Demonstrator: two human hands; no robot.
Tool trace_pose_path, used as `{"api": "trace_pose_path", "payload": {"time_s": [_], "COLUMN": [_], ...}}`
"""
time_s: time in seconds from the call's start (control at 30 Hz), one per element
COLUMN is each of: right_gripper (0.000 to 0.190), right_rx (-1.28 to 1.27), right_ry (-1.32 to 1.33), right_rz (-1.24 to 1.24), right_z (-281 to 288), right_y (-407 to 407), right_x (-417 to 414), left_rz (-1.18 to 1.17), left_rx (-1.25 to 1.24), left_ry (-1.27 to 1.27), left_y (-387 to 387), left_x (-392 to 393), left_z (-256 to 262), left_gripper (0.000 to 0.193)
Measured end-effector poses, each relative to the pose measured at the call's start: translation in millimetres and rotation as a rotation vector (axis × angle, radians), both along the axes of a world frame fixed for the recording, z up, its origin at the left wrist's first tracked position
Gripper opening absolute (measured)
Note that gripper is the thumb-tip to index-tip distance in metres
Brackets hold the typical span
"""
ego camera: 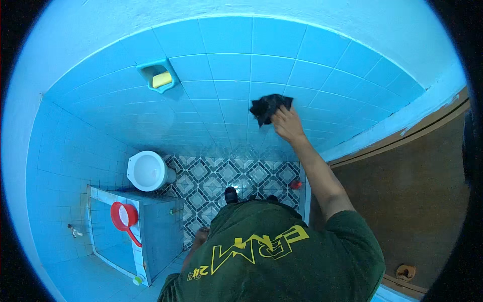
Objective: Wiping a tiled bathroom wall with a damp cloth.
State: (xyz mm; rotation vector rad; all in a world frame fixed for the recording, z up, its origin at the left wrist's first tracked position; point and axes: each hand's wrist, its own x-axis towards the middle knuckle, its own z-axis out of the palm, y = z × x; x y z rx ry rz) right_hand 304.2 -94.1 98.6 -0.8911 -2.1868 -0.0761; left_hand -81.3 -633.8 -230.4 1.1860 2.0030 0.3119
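A crumpled black cloth [268,107] lies against the blue tiled wall [230,68], held under the fingers of my right hand [286,122]. My right arm reaches forward and up to the wall. Low beside my body, on the left, my left hand [202,234] hangs over the floor, partly hidden by my shirt; whether its fingers are closed does not show. Up and left of the cloth, a turquoise soap dish [166,65] set in the wall holds a yellow bar [162,80], which looks like soap or a sponge.
A white toilet bowl [148,171] stands at the left on the patterned floor [211,177]. Beside it is a tiled water basin [160,226] with a red dipper [124,216] on its rim and a tap [75,231] nearby. A small red object [296,184] lies near the doorway sill at right.
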Motion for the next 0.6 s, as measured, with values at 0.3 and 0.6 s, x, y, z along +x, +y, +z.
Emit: {"api": "trace_pose_path", "payload": {"time_s": [0.3, 0.6], "right_gripper": [0.031, 0.045], "right_rx": [0.139, 0.060], "right_ry": [0.112, -0.403], "right_rz": [-0.123, -0.378], "right_z": [27, 45], "right_y": [6, -8], "right_x": [-44, -19], "left_rz": [0.459, 0.417], "left_rx": [0.011, 0.116], "left_ry": [-0.433, -0.423], "left_y": [19, 11], "left_x": [-12, 7], "left_z": [-2, -7], "left_gripper": [0.028, 0.036]}}
